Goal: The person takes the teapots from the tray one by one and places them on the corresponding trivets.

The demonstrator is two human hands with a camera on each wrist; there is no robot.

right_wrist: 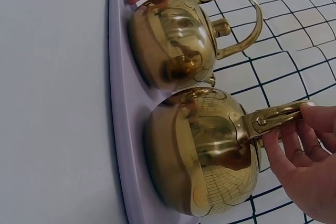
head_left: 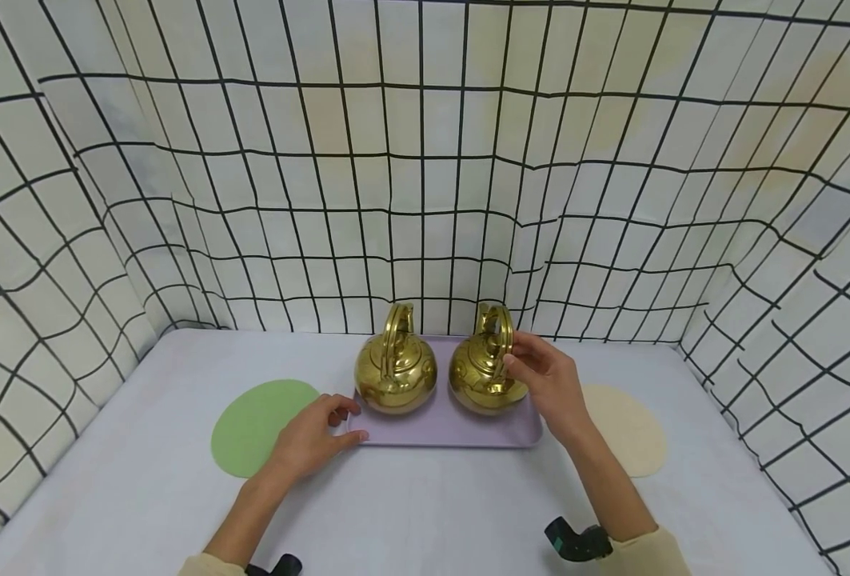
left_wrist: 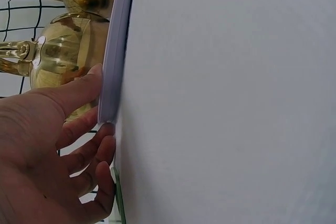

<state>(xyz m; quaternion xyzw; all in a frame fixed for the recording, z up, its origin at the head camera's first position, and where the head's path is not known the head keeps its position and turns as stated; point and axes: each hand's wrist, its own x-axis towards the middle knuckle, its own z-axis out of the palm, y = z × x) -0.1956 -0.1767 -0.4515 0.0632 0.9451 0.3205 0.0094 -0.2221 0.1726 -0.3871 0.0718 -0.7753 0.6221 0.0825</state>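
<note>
Two shiny brass teapots stand side by side on a lilac tray, each with an arched handle. My right hand holds the handle of the right teapot, thumb on one side and fingers curled under it, as the right wrist view shows. The left teapot has no hand on it. At the tray's front left corner my left hand grips the edge. Its thumb lies at the front rim, while the fingers bend round the left side. The right teapot's base rests on or very close over the tray.
A green round mat lies left of the tray, partly behind the left hand. On the right, a cream round mat is partly behind the right forearm. Walls of white cloth with a black grid enclose the white table.
</note>
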